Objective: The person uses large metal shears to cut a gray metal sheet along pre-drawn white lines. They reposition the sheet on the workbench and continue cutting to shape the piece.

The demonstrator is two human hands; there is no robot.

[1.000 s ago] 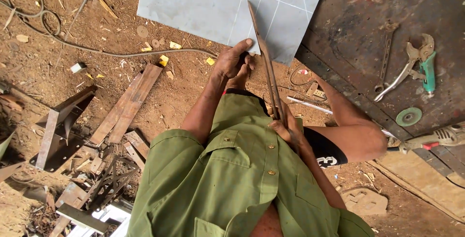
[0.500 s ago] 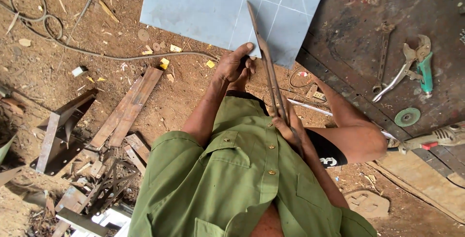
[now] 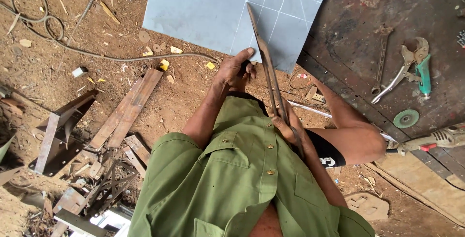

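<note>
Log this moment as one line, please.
left hand at grey sheet edge | right hand grips long shears | blades over grey sheet

Left hand [image 3: 236, 68] stretched forward, fingers curled shut. Right hand [image 3: 286, 125] drawn near chest, fist closed, elbow bent.

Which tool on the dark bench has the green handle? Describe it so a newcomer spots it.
Start at the dark metal bench on the right. Beside the thin wrench lie the locking pliers, curved and silver. Only they carry a green handle.
</note>
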